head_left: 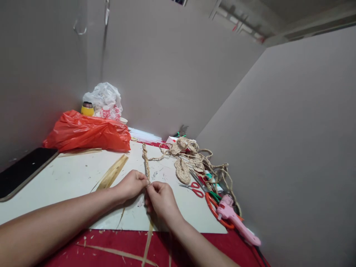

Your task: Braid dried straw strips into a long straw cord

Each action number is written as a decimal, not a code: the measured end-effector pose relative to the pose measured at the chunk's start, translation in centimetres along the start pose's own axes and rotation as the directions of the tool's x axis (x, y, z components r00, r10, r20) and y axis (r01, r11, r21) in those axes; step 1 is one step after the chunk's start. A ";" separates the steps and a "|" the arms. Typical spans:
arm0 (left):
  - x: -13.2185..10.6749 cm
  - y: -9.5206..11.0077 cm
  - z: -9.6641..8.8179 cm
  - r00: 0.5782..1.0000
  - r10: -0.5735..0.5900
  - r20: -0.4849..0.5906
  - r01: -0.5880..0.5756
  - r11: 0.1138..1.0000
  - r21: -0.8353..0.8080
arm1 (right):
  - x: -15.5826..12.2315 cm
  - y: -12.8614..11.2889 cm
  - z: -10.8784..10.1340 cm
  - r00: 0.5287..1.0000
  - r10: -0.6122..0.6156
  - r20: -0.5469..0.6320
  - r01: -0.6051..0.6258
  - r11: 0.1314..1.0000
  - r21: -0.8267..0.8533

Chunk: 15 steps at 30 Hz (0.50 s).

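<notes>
My left hand point(132, 184) and my right hand point(161, 199) meet over a white board point(69, 178), fingers pinched together on the near end of a braided straw cord point(145, 159). The braid runs away from me across the board toward the back wall. Loose straw strands point(147, 237) hang from under my hands toward me, over a red cloth point(133, 246). A bundle of flat straw strips point(112, 173) lies just left of my left hand.
Woven straw pieces and tangled cord point(189, 157) lie at the right, with small red scissors point(194, 190), larger orange-handled scissors point(215, 207) and a pink glue gun point(236, 220). A red plastic bag point(86, 131), white bag point(104, 98), yellow jar point(87, 109) stand behind. A dark phone-like slab point(23, 168) lies left.
</notes>
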<state>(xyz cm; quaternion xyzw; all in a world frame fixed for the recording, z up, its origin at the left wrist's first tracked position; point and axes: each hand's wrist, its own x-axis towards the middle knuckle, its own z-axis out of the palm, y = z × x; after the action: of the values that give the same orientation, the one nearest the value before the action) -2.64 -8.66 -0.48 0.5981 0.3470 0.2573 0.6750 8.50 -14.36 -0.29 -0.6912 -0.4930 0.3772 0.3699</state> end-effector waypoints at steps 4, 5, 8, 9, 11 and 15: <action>-0.3 0.6 0.0 0.997 -0.046 -0.055 0.046 0.999 -0.002 | 0.3 0.8 0.0 0.976 -0.198 -0.095 0.162 0.942 -0.294; -0.3 0.7 0.0 0.998 -0.051 -0.040 0.051 0.999 -0.009 | 0.4 0.9 0.0 0.974 -0.204 -0.093 0.164 0.931 -0.326; -0.3 0.6 -0.1 0.997 -0.065 -0.051 0.064 0.998 -0.027 | 0.6 0.8 0.0 0.981 -0.180 -0.066 0.146 0.926 -0.348; -0.2 0.5 -0.1 0.995 -0.073 -0.075 0.070 0.997 -0.035 | 0.7 0.6 0.0 0.984 -0.171 -0.052 0.144 0.928 -0.344; -0.1 0.2 0.0 0.988 -0.091 -0.124 0.084 0.995 -0.062 | 0.5 0.1 0.0 0.984 -0.176 -0.022 0.157 0.924 -0.350; 0.0 0.0 0.1 0.974 -0.126 -0.190 0.107 0.988 -0.107 | -0.1 -1.6 -0.4 0.976 -0.216 0.019 0.195 0.837 -0.511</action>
<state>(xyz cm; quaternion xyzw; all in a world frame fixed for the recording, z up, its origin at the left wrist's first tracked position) -2.57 -8.68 -0.45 0.5153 0.4336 0.2914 0.6794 8.21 -14.14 1.31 -0.7147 -0.6389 0.1779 0.2221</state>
